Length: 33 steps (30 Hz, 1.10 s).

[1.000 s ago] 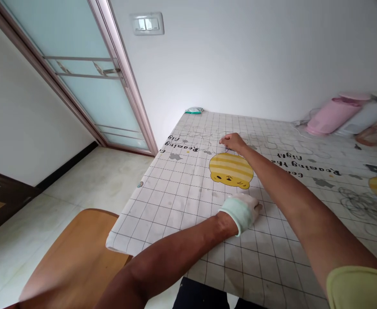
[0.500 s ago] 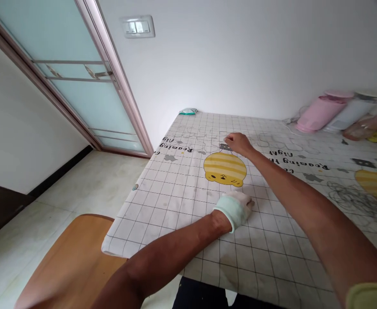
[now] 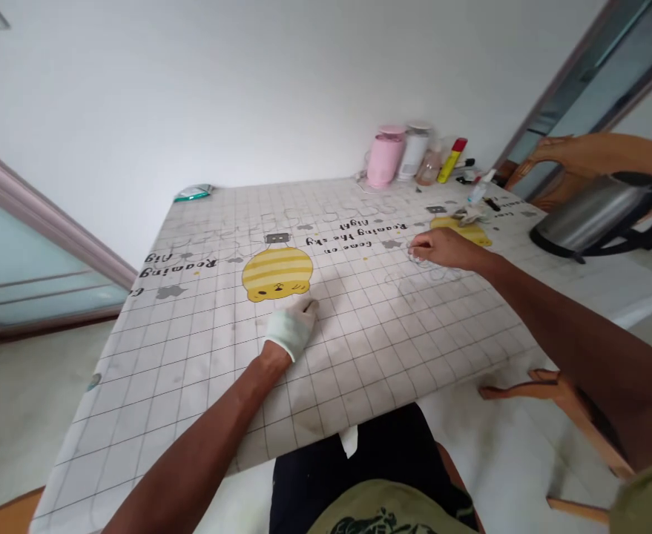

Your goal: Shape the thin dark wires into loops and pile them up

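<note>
Tangled thin grey strands point(image 3: 435, 274) lie on white grid-patterned tablecloth point(image 3: 381, 345), pinched by bare right hand point(image 3: 441, 248); white-gloved left hand point(image 3: 294, 325) rests curled, contents unclear.

Black lettering on tablecloth point(image 3: 353, 334), upside down from wearer's side. Right of yellow bear print point(image 3: 277, 274), lettering block point(image 3: 359, 236): "Come on" on line closest to wearer, "Roaming the sky" on next line beyond, then single word resembling "flight", first letter unclear. Left of bear print, similar edge lettering point(image 3: 184, 268), running off at cloth edge: "Roaming" readable, other lines only fragments. Far right of bear print, smaller distant lettering point(image 3: 504, 215), "Come" likely, rest too small to read.
</note>
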{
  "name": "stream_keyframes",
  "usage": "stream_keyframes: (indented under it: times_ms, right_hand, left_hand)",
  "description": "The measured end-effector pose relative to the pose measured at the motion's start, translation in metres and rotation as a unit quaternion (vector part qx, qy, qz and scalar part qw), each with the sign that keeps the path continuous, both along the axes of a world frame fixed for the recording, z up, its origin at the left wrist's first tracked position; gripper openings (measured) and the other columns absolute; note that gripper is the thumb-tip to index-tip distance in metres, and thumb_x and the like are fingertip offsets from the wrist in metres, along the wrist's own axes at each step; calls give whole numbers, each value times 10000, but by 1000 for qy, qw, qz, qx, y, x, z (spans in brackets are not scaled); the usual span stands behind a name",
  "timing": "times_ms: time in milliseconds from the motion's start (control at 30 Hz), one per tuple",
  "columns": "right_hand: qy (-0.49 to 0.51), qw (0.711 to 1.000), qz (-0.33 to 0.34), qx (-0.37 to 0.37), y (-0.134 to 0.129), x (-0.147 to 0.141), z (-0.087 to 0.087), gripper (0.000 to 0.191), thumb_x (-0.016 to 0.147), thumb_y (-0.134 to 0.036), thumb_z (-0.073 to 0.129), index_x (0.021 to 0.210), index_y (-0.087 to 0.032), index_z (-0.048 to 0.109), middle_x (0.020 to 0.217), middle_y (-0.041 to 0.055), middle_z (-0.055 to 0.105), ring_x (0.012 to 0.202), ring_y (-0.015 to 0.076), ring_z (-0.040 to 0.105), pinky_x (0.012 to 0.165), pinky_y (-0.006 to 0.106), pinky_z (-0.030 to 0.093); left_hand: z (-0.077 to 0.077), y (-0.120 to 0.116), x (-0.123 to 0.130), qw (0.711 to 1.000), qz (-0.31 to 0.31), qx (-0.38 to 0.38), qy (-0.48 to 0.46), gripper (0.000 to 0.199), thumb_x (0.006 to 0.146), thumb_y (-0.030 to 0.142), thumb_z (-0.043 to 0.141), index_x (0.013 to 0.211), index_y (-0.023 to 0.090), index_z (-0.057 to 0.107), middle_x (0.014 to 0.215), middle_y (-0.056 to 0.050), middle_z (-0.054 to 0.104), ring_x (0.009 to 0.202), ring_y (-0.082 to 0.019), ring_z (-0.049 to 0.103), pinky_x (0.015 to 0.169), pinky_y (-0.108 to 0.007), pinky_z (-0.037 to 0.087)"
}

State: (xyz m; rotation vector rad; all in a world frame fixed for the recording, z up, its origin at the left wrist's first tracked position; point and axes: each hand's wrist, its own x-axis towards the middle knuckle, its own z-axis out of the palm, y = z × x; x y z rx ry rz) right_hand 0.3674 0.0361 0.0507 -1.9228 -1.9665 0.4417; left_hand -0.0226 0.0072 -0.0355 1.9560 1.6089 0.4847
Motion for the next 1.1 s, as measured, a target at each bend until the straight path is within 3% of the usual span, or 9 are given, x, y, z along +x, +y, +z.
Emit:
stream_keyframes:
  times_ms: [167,333,467,633,767,967,1100]
  right_hand:
    - [-78,993,88,-13,-22,-3,-22,165,883,-290,620,777,-216,724,783,33,722,726,192,593,660,310,355]
    - [-97,994,25,-37,-4,-29,-51,230,835,-355,709,667,-200,683,682,61,685,642,199,567,606,326,331]
    - [-49,998,-4,-33,9,-34,-62,137,787,-244,732,668,-186,699,738,68,719,712,199,626,635,304,384]
    - [103,993,-53,4,4,-36,-49,157,818,-331,740,766,-185,720,683,34,695,632,166,618,571,273,418]
    - [251,967,-31,26,-4,-55,-33,209,825,-361,775,751,-187,688,640,35,659,545,138,557,484,266,408]
    - [377,924,28,53,-8,-101,-22,189,843,-359,778,807,-191,700,723,38,677,576,129,562,475,262,424]
    - [424,902,67,38,-6,-125,-26,224,845,-396,796,830,-190,709,723,31,670,584,124,556,491,263,432]
  left_hand:
    - [3,-2,1,1000,24,1,12,358,1006,427,490,1128,276,790,1183,-53,781,1103,-282,692,965,-342,479]
    - [7,-5,2,999,37,-3,9,335,994,422,507,1110,283,789,1203,-41,779,1133,-282,683,983,-343,479]
    - [10,-8,4,999,41,-2,10,332,991,410,509,1127,281,782,1253,-37,764,1185,-281,666,1025,-347,462]
    - [9,-6,4,999,45,6,-25,302,965,397,520,1026,277,790,1154,-30,785,1116,-270,680,986,-346,479]
    - [17,3,10,995,28,-3,-94,309,945,409,515,893,253,776,959,-26,787,943,-242,700,883,-342,514]
    - [44,13,37,957,-2,-64,-282,356,946,439,537,1081,205,768,1040,-68,781,897,-211,713,795,-314,553]
    - [45,21,50,916,-5,-87,-391,447,939,495,592,1179,148,740,1153,-137,761,970,-229,708,829,-342,563]
